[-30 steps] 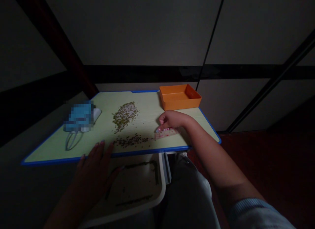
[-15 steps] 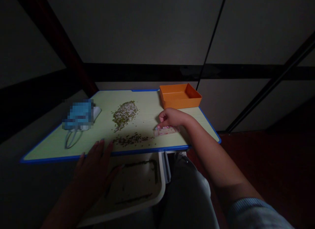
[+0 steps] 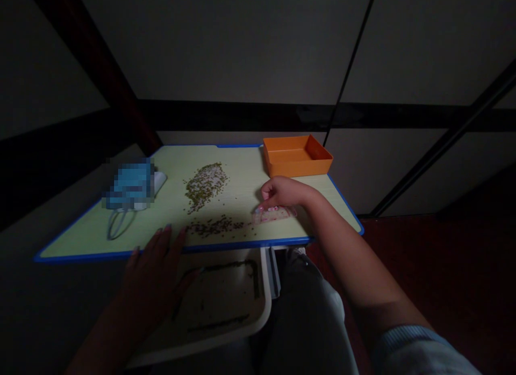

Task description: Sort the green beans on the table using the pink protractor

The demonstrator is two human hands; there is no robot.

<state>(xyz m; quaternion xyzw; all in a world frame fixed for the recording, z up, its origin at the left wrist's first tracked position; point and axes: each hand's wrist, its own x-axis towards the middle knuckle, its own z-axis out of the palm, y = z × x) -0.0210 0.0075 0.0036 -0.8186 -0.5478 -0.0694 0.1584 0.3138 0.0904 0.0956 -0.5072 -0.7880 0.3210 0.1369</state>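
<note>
My right hand (image 3: 281, 192) is closed, with its fingertips gripping the upper edge of a clear pink protractor (image 3: 278, 216) that rests on the pale green tabletop. Left of the protractor lies a strip of small dark grains (image 3: 217, 226). Behind that strip, a larger heap of greenish and pale grains (image 3: 205, 185) is spread out. My left hand (image 3: 151, 267) is in shadow at the front edge, its fingers spread and the fingertips on the tabletop near the dark grains. It holds nothing that I can see.
An orange open box (image 3: 298, 168) stands at the back right. A blurred blue item (image 3: 131, 184) with a looped cord (image 3: 116, 224) lies at the left. Below the blue-edged table (image 3: 250, 245) is a pale tray or drawer (image 3: 226, 297) with dark bits along its sides.
The view has shifted very slightly. Both hands, the protractor and the grains look nearly the same as before.
</note>
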